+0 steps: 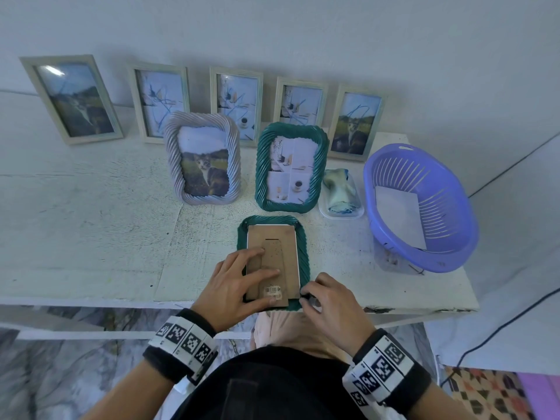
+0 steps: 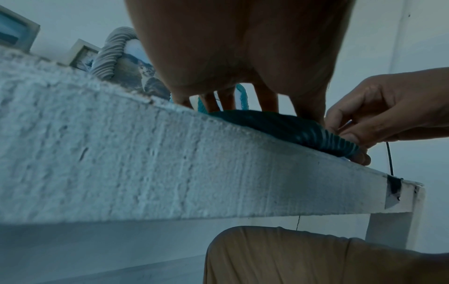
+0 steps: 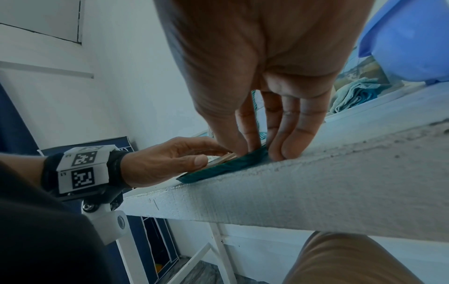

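A green twisted photo frame [image 1: 303, 253] lies face down at the front edge of the white table [image 1: 91, 237]. Its brown backing board [image 1: 286, 247] with a fold-out stand faces up. My left hand [image 1: 257, 277] lies on the board with straight fingers and presses it down, the thumb along the near edge. My right hand [image 1: 312, 295] has its fingers curled at the frame's near right corner. In the left wrist view the right hand [image 2: 379, 111] pinches that corner of the frame [image 2: 279, 124], thumb below. In the right wrist view the frame [image 3: 218, 167] sits by the edge.
A grey twisted frame [image 1: 202, 157] and a second green frame [image 1: 291, 166] stand behind. Several pale wooden frames [image 1: 71, 98] lean on the wall. A clear tray with a cloth [image 1: 341, 195] and a purple basket [image 1: 424, 207] holding a white sheet sit to the right.
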Demonstrator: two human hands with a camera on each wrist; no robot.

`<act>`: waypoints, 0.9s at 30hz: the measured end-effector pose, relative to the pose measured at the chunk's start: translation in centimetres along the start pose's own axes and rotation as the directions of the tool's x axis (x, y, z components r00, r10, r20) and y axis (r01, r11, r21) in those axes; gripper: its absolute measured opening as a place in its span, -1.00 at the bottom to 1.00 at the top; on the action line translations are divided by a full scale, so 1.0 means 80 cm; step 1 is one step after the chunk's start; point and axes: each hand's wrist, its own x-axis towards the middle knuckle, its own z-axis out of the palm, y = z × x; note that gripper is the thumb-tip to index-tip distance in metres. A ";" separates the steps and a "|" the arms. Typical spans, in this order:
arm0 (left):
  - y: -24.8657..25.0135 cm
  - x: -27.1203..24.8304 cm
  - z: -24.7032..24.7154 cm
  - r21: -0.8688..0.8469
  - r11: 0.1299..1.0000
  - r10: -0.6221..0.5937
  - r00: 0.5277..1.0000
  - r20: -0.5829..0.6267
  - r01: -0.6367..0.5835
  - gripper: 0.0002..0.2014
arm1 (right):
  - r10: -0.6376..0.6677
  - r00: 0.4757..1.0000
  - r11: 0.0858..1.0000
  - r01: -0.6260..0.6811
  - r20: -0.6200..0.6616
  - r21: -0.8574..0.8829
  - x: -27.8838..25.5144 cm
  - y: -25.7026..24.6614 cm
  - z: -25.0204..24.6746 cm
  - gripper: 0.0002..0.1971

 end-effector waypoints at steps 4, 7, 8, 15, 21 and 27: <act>0.001 0.001 0.001 0.018 1.000 -0.001 1.000 -0.006 0.001 -0.48 | -0.001 1.000 1.000 0.001 0.003 0.005 0.000 0.001 0.000 -0.84; 0.002 0.001 -0.001 0.047 0.999 0.007 1.000 -0.002 -0.007 -0.49 | 0.015 1.000 1.000 -0.015 -0.027 -0.005 0.000 0.000 0.000 -0.83; 0.002 0.002 -0.001 0.062 0.998 0.012 1.000 0.001 -0.012 -0.49 | 0.023 0.999 0.999 -0.024 -0.034 -0.025 0.000 -0.001 0.000 -0.82; 0.006 0.003 0.000 0.120 0.993 0.007 1.000 -0.002 -0.007 -0.49 | 0.072 0.997 0.993 -0.072 0.003 -0.092 0.004 -0.010 -0.001 -0.82; 0.009 0.006 -0.003 0.157 0.988 0.003 1.000 -0.003 -0.003 -0.50 | 0.110 0.994 0.993 -0.110 -0.013 -0.039 0.005 -0.007 0.000 -0.83; 0.009 0.004 -0.001 0.156 0.988 -0.015 1.000 0.000 0.015 -0.50 | 0.150 0.989 0.988 -0.150 -0.015 -0.039 0.005 -0.013 0.002 -0.84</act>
